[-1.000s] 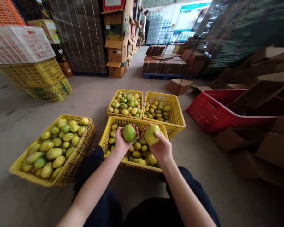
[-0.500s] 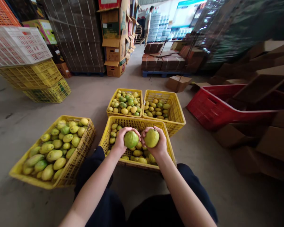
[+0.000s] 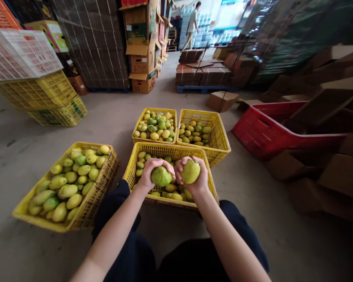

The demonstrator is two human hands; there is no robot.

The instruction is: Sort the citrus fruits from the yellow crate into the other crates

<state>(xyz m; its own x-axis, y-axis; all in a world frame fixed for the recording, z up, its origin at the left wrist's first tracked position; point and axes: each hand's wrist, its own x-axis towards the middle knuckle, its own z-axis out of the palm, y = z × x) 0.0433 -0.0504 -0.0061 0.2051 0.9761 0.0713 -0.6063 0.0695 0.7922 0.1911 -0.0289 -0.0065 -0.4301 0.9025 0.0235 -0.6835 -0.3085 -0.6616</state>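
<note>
My left hand (image 3: 147,172) is wrapped round a green fruit (image 3: 161,176), and my right hand (image 3: 202,178) grips a yellow-green fruit (image 3: 190,171). Both are held side by side above the near yellow crate (image 3: 167,147), which contains several yellow and green fruits. Beyond it stand two more yellow crates: the back left crate (image 3: 134,137) is well filled with fruit, while the back right crate (image 3: 219,135) has fruit mostly on its left side. At the left, another yellow crate (image 3: 110,172) is heaped with larger yellow-green fruits.
A red crate (image 3: 261,129) and cardboard boxes (image 3: 341,176) lie at the right. Stacked crates (image 3: 38,90) stand at the upper left. Cartons on a blue pallet (image 3: 204,89) are farther back, where a person (image 3: 192,25) walks.
The green fruit in my left hand has moved slightly left and down. In my right hand the fruit has shifted slightly right. The person in the background has moved right.
</note>
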